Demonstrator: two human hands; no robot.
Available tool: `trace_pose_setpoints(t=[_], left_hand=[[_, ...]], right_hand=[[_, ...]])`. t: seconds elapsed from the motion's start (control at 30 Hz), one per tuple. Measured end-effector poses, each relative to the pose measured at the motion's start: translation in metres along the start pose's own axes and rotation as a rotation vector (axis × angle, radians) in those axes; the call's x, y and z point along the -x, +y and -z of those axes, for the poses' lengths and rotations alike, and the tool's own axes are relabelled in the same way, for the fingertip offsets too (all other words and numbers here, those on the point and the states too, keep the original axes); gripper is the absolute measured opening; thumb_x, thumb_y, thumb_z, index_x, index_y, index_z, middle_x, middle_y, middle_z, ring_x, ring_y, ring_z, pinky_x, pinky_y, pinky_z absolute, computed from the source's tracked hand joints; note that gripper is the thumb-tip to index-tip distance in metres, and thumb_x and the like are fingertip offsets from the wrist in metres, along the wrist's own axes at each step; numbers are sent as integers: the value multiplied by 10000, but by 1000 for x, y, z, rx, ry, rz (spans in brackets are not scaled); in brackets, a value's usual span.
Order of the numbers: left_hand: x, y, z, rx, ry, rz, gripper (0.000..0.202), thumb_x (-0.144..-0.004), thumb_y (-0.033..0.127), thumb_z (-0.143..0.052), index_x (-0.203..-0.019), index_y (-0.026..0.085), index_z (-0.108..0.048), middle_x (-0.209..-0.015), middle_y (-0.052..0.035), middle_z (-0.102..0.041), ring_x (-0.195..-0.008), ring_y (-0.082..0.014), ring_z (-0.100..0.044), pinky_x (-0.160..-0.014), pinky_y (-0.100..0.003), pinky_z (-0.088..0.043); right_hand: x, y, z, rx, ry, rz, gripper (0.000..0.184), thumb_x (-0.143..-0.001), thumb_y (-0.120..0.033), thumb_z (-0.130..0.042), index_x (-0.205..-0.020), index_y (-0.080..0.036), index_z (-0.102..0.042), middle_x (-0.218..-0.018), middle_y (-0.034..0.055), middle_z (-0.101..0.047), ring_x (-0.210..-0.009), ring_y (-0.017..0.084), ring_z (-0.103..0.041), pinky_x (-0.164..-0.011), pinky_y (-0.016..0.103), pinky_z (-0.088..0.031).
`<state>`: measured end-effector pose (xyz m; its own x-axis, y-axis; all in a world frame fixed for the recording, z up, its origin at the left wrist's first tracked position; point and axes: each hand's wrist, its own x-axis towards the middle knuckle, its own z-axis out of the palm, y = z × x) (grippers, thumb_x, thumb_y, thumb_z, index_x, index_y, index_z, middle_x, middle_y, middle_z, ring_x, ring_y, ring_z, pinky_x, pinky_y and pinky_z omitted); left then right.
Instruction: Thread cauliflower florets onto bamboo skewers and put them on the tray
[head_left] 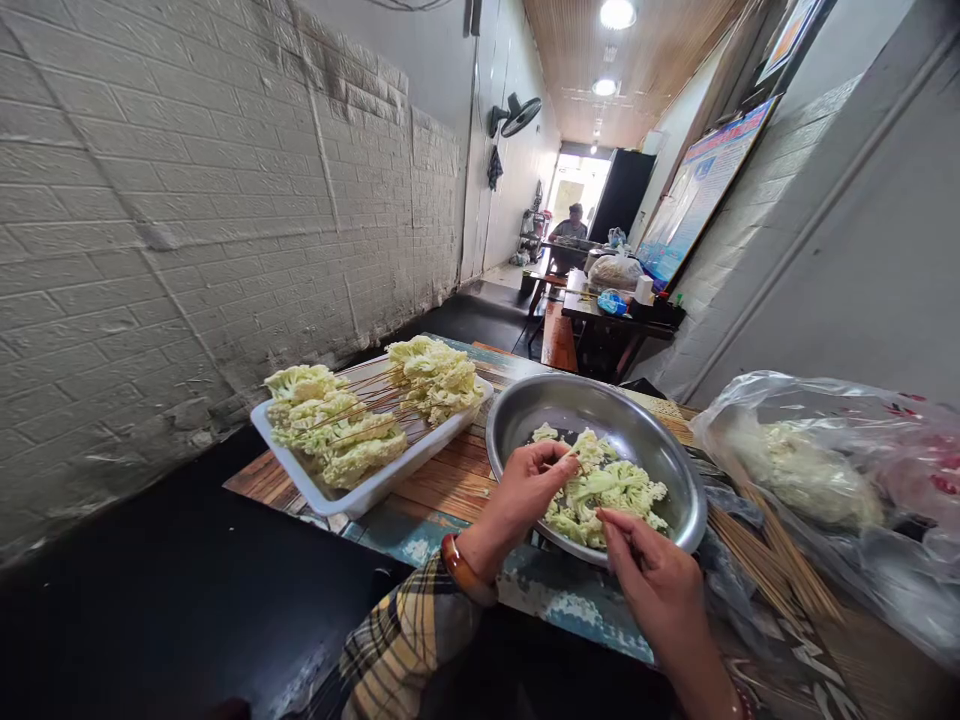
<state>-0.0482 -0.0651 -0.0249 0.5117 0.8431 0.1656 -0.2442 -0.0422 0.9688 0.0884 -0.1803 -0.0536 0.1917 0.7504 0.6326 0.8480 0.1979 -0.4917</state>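
My left hand [529,495] is over the steel basin [679,470], thumb and fingers pinched on the stem of a pale cauliflower floret [591,447]. Closed in a pinch, my right hand [656,575] is at the basin's near rim; anything between its fingertips is too small to make out. Loose cauliflower pieces [619,485] lie in the basin beneath both hands. To the left, a white tray [390,478] bears skewered cauliflower [337,430] in two groups, with thin sticks [375,388] running between them.
Bare bamboo skewers [772,555] lie right of the basin, beside a clear plastic bag [825,470] with cauliflower inside. All rest on a patterned wood table [442,490]. A brick-textured wall stands left. Farther back are dark tables, a bench [559,335] and a seated person [574,225].
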Motion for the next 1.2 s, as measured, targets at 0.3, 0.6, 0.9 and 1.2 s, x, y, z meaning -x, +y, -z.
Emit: trace_pose_setpoints(t=[0.3,0.6,0.9,1.2], left_hand=[[2,4,0,-52,12,-56,277,-777,413,-600,-685,152,-588,-693,12,-496,-654,-116,-410,-617,-253,-313],[-2,0,3,-120,-36,-91,296,-786,396,-613,-620,153,-581,-657,2,-490,-637,-118,-392,-599,-252,-302],[-1,-1,5,-122,-65,-115,303,-813,397,-609,-640,151,-576,-689,-2,-473,-663,-123,-398,-605,-246,-327],[0,2,5,-128,-54,-104,349,-816,430,-605,-609,156,-542,-657,18,-437,-644,-115,-368,-606,-245,-303]], right_hand=[[1,1,5,41,-1,78,278,-957,-325,-486,-951,-178,-722,-897,41,-792,-783,190,-758,-735,282,-605],[-2,-4,4,39,8,39,305,-960,-352,-465,-904,-198,-723,-850,40,-791,-736,188,-755,-700,281,-603],[-8,-6,0,-14,-3,-9,317,-957,-383,-459,-891,-208,-715,-846,41,-789,-758,194,-751,-714,289,-594],[-9,-8,-6,-25,5,-43,331,-954,-403,-454,-878,-213,-714,-830,55,-785,-745,202,-745,-692,298,-587]])
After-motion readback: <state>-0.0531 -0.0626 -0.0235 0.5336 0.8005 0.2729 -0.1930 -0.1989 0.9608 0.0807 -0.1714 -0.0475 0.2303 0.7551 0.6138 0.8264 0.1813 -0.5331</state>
